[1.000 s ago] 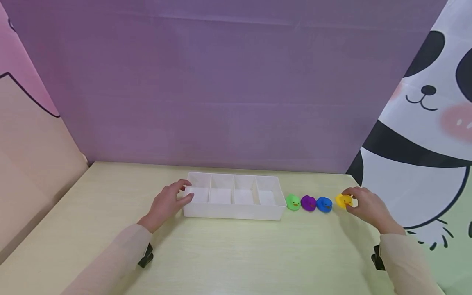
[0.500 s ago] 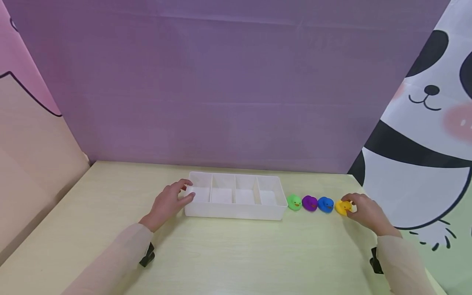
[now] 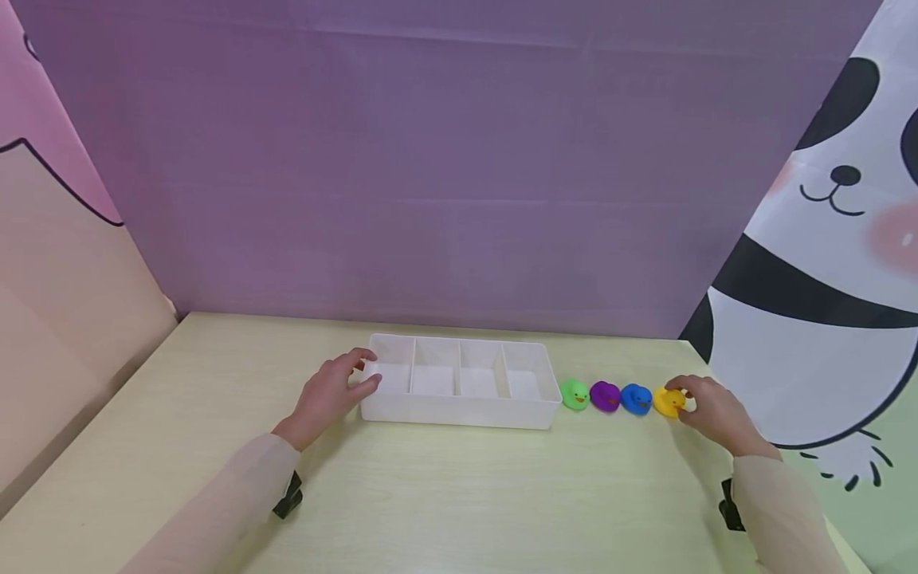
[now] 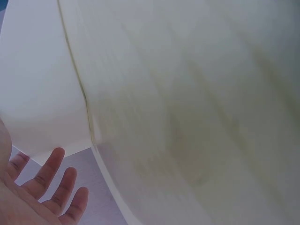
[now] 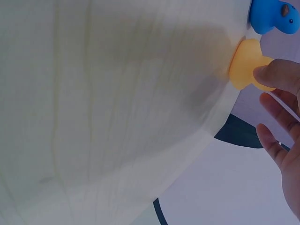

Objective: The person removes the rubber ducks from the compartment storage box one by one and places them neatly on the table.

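In the head view, a white box (image 3: 462, 410) with several compartments stands on the table. My left hand (image 3: 330, 399) is at its left end, thumb and fingers spread by the rim; the left wrist view shows the fingers (image 4: 49, 173) apart and relaxed beside the box wall (image 4: 42, 93). Right of the box sit a green duck (image 3: 575, 394), a purple duck (image 3: 606, 396) and a blue duck (image 3: 637, 399) in a row. At the row's right end my right hand (image 3: 720, 410) pinches a yellow rubber duck (image 3: 667, 402), which sits on the table in the right wrist view (image 5: 243, 65).
The pale wooden table (image 3: 459, 502) ends at a purple backdrop (image 3: 430, 175) behind the box. A panda-print panel (image 3: 825, 263) stands close to the right hand. On the left rises a beige and pink panel (image 3: 64, 319).
My right hand has brought the yellow duck down and slightly toward me, to the end of the row beside the blue one. My left hand stays at the box; the view has shifted slightly.
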Demonstrator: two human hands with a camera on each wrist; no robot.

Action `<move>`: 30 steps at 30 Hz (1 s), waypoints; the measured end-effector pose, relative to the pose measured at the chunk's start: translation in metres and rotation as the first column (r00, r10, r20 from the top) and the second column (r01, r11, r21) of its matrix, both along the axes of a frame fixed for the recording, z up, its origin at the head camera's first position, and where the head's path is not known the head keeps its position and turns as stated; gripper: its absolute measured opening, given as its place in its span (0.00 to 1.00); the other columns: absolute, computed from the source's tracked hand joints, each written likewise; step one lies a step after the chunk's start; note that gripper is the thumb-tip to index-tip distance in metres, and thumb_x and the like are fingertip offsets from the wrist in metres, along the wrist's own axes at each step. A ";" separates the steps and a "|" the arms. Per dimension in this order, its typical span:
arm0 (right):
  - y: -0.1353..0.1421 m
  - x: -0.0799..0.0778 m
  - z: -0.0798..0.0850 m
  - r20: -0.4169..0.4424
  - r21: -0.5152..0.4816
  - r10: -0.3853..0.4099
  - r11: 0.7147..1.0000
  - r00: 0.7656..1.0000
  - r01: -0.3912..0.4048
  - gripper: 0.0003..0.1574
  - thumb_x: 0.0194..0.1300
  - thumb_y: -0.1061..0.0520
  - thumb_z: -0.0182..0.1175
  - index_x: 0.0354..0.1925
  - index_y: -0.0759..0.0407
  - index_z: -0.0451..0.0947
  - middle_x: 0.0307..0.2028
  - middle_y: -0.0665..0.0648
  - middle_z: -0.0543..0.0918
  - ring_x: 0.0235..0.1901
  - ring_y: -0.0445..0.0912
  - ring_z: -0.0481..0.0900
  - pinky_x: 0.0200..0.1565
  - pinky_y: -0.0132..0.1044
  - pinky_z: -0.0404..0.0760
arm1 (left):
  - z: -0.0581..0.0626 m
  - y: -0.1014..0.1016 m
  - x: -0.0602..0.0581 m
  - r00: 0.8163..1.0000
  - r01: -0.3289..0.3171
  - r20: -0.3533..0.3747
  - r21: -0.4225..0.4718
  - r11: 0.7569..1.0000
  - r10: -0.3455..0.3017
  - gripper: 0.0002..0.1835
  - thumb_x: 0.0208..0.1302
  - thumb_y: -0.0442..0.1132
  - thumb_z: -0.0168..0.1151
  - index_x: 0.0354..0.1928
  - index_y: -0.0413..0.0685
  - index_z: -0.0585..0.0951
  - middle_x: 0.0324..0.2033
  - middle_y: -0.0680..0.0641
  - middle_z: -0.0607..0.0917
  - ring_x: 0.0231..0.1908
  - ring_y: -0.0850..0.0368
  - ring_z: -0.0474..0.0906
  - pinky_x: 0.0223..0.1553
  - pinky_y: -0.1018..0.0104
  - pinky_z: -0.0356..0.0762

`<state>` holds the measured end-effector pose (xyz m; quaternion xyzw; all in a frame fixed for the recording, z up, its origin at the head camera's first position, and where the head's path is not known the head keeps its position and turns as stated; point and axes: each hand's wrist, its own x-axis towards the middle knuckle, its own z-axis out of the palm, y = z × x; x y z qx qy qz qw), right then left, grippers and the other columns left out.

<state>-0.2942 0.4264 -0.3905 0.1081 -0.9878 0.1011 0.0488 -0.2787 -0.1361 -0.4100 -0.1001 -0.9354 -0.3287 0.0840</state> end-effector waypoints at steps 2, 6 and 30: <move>0.000 0.000 0.000 -0.002 -0.002 0.000 1.000 1.000 0.000 0.23 0.46 0.68 0.65 0.44 0.67 0.76 0.43 0.70 0.78 0.39 0.62 0.74 0.42 0.57 0.75 | 0.000 0.000 0.000 1.000 -0.003 0.003 -0.004 1.000 0.003 0.22 0.60 0.53 0.55 0.55 0.55 0.72 0.46 0.47 0.80 0.47 0.47 0.73 0.39 0.52 0.72; 0.001 0.001 0.000 -0.001 -0.002 0.000 1.000 1.000 0.000 0.23 0.46 0.68 0.65 0.44 0.67 0.76 0.43 0.70 0.78 0.39 0.62 0.74 0.42 0.57 0.76 | 0.001 0.001 0.001 1.000 -0.005 0.010 -0.009 1.000 0.005 0.22 0.60 0.53 0.55 0.55 0.56 0.72 0.46 0.47 0.80 0.47 0.47 0.73 0.39 0.52 0.73; -0.005 0.018 0.007 -0.040 0.043 0.024 0.999 0.999 -0.022 0.29 0.49 0.62 0.65 0.50 0.67 0.72 0.50 0.71 0.73 0.48 0.66 0.68 0.48 0.63 0.69 | 0.014 -0.008 0.000 0.990 0.055 -0.120 -0.126 0.991 -0.070 0.23 0.60 0.53 0.56 0.53 0.49 0.74 0.48 0.45 0.80 0.47 0.47 0.74 0.47 0.49 0.71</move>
